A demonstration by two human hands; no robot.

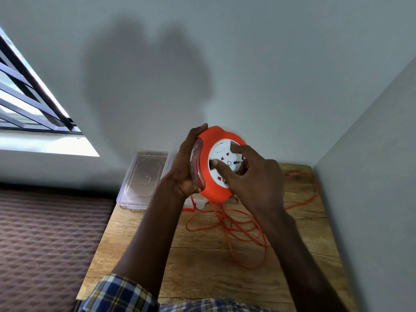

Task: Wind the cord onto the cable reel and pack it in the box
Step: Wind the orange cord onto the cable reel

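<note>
I hold an orange cable reel (210, 154) with a white socket face up above the wooden table (202, 255). My left hand (186, 161) grips its left rim, fingers curled round the edge. My right hand (252, 176) lies over the white face, thumb and fingers curled on the centre hub. The orange cord (236, 228) hangs from the reel's underside and lies in loose loops on the table, running out to the right. A clear plastic box (144, 176) lies behind the reel at the table's far left, partly hidden by my left arm.
The table stands in a corner, with a pale wall (225, 64) behind and another wall (371, 176) close on the right. A brown quilted mattress (45, 244) lies to the left. A barred window (27, 97) is at the upper left.
</note>
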